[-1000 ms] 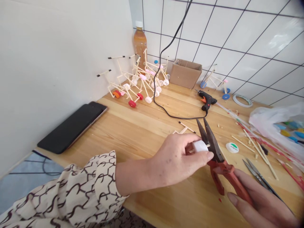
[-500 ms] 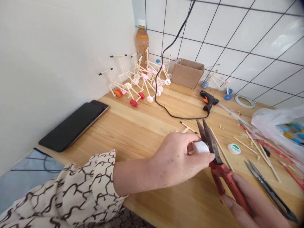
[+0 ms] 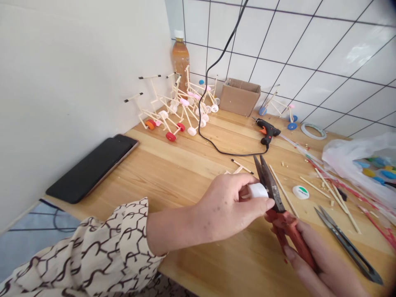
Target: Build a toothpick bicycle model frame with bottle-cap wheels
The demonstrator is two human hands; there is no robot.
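Observation:
My left hand pinches a white round cap between thumb and fingers. My right hand grips the red handles of pliers, whose dark jaws stand apart and point away, just right of the cap. The thumb of my left hand touches the pliers near their pivot. Just beyond my left hand lies a small stick piece with black ends, partly hidden by that hand. Thin wooden sticks and a white cap with a green mark lie to the right of the pliers.
Small stick models with wheels stand at the back, near a bottle and a cardboard box. A glue gun with a black cord, tape roll, plastic bag and snips are right; phones left.
The view has shifted slightly, so the scene sits a little further left. Both hands keep their grips, and the pliers' jaws remain apart.

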